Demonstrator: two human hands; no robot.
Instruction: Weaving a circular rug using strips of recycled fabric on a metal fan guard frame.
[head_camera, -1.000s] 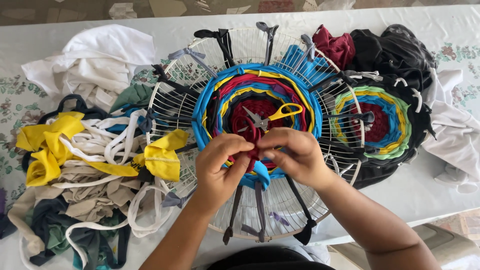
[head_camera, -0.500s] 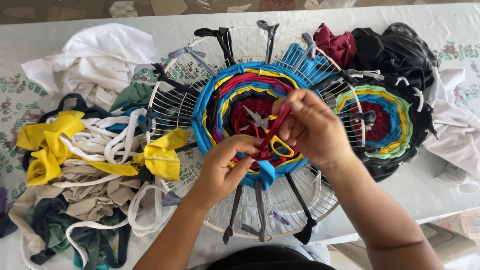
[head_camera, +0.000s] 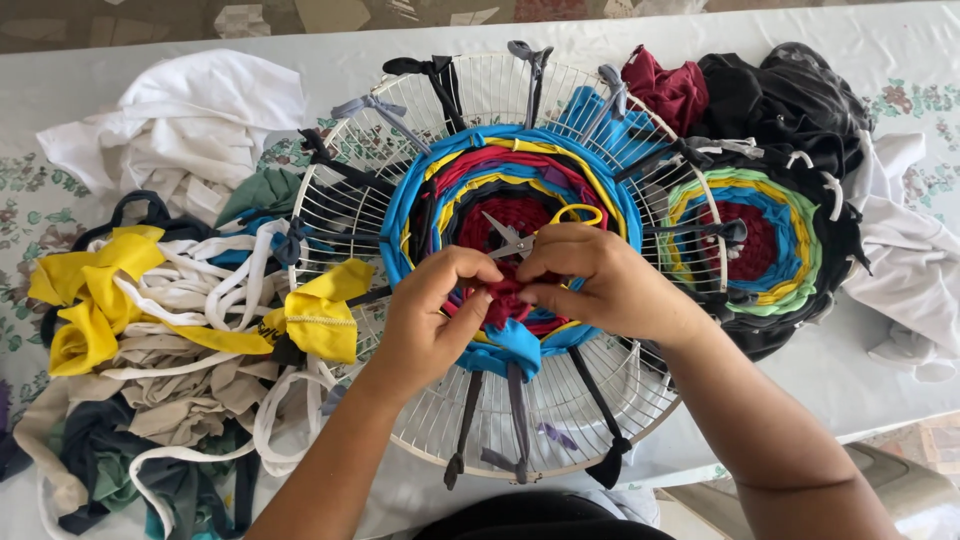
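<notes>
The left hand (head_camera: 430, 320) pinches a dark red strip (head_camera: 500, 300) at the middle of the woven round (head_camera: 510, 200), thumb and fingers (head_camera: 478, 268) together on the cloth. The right hand (head_camera: 610, 285) holds yellow-handled scissors (head_camera: 530, 235), its fingers closed through and around the loops, the grey blades parted just above the strip and pointing toward the left thumb. The round sits stretched on a white wire fan guard (head_camera: 480, 420) lying on the desk (head_camera: 860, 350), tied to it by dark spokes (head_camera: 590, 390).

The blade tips lie very near the left thumb, so a hasty snip could nick it. They also lie on the finished rings; a deep bite could cut a blue or yellow round, or a spoke, and loosen the weave. If the left grip slackens, the strip could slip back under its neighbours. The scrap pile (head_camera: 160, 330) and a second woven round (head_camera: 750, 240) lie well apart.
</notes>
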